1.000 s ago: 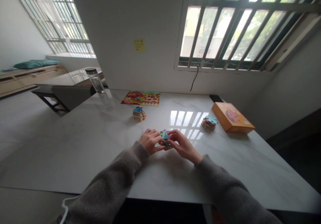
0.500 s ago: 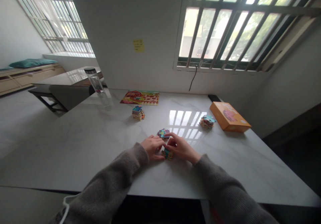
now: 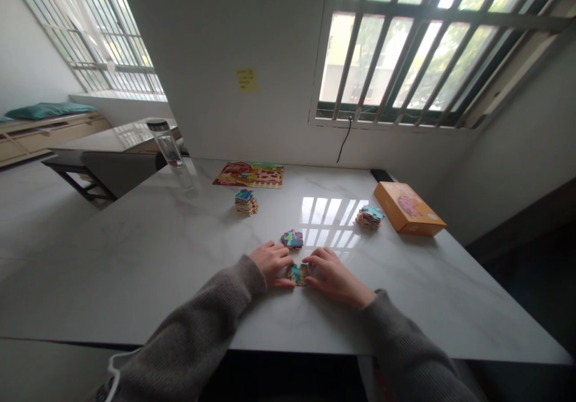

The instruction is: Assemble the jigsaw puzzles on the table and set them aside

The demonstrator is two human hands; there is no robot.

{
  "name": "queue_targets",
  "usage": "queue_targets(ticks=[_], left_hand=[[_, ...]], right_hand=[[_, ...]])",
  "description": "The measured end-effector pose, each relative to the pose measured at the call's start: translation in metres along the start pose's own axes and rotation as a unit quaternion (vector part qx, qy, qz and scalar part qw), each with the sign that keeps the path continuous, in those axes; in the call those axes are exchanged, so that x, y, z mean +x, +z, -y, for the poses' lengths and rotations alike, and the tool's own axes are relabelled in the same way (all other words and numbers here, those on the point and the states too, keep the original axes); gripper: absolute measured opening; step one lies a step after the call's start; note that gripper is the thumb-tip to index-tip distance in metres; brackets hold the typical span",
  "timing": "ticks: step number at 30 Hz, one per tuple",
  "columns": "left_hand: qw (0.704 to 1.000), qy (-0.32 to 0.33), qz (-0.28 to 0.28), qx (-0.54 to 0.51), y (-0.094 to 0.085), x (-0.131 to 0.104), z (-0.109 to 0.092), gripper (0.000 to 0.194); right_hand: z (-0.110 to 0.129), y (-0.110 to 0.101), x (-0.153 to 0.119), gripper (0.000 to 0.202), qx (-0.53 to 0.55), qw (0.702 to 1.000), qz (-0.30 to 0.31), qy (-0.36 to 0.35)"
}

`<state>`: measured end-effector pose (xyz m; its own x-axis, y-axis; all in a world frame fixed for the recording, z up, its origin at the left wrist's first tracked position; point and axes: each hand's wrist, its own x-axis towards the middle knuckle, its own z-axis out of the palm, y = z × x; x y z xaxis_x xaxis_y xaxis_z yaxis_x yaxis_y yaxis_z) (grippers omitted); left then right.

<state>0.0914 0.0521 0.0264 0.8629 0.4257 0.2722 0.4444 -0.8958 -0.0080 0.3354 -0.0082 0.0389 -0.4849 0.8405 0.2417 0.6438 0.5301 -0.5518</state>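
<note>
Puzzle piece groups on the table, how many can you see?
4: teal group between the left hand and right hand, purple-blue group just beyond, left stack near the picture sheet, right stack beside the orange box.

The bench (image 3: 189, 270) is smooth and glossy, marbled white with grey veins — at one o'clock it mirrors the barred window (image 3: 387, 48). Knitted sleeves (image 3: 216, 312) look matt and soft. The orange box (image 3: 408, 207), toward two o'clock, seems smooth card with a faint sheen. The bottle (image 3: 166, 144), toward ten o'clock, is clear and shiny; the yellow note (image 3: 247, 80) at eleven — matt paper.
</note>
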Motion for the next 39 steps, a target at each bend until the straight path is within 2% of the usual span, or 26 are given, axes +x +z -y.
queue_targets(ticks=[4,8,12,17,21,24,26,29,33,39], left_hand=[[1.000,0.007,-0.003,0.017,0.000,0.000,0.001,0.051],[1.000,0.004,-0.013,0.009,0.001,0.000,0.001,0.052],[1.000,-0.007,0.001,0.002,0.001,0.001,0.000,0.052],[1.000,0.002,-0.007,0.007,0.001,0.001,-0.001,0.056],[0.996,-0.004,-0.081,-0.031,-0.009,-0.001,0.002,0.047],[0.980,-0.088,-0.175,-0.032,-0.018,-0.003,0.007,0.024],[0.966,-0.139,-0.215,-0.022,-0.019,-0.004,0.011,0.017],[0.960,-0.167,-0.222,-0.032,-0.011,-0.003,0.016,0.017],[0.961,-0.179,-0.197,-0.073,0.003,-0.001,0.017,0.030],[0.944,-0.161,-0.207,-0.200,0.015,0.006,0.024,0.043]], right_hand=[[0.003,0.001,-0.004,0.047,-0.027,0.999,0.018,0.012],[0.001,0.003,-0.004,0.047,-0.043,0.999,0.019,0.019],[0.000,0.003,-0.005,0.045,-0.054,0.998,0.024,0.020],[0.003,0.003,-0.006,0.056,-0.065,0.997,0.027,0.020],[0.005,0.001,-0.006,0.045,-0.067,0.997,0.030,0.018],[0.005,0.000,-0.006,0.041,-0.060,0.997,0.032,0.021],[0.005,-0.001,-0.008,0.040,-0.053,0.998,0.034,0.026],[0.007,-0.003,-0.012,0.038,-0.046,0.998,0.032,0.032],[0.015,0.001,-0.015,0.045,-0.059,0.997,0.019,0.041],[0.020,0.008,-0.015,0.040,-0.071,0.995,0.006,0.073]])
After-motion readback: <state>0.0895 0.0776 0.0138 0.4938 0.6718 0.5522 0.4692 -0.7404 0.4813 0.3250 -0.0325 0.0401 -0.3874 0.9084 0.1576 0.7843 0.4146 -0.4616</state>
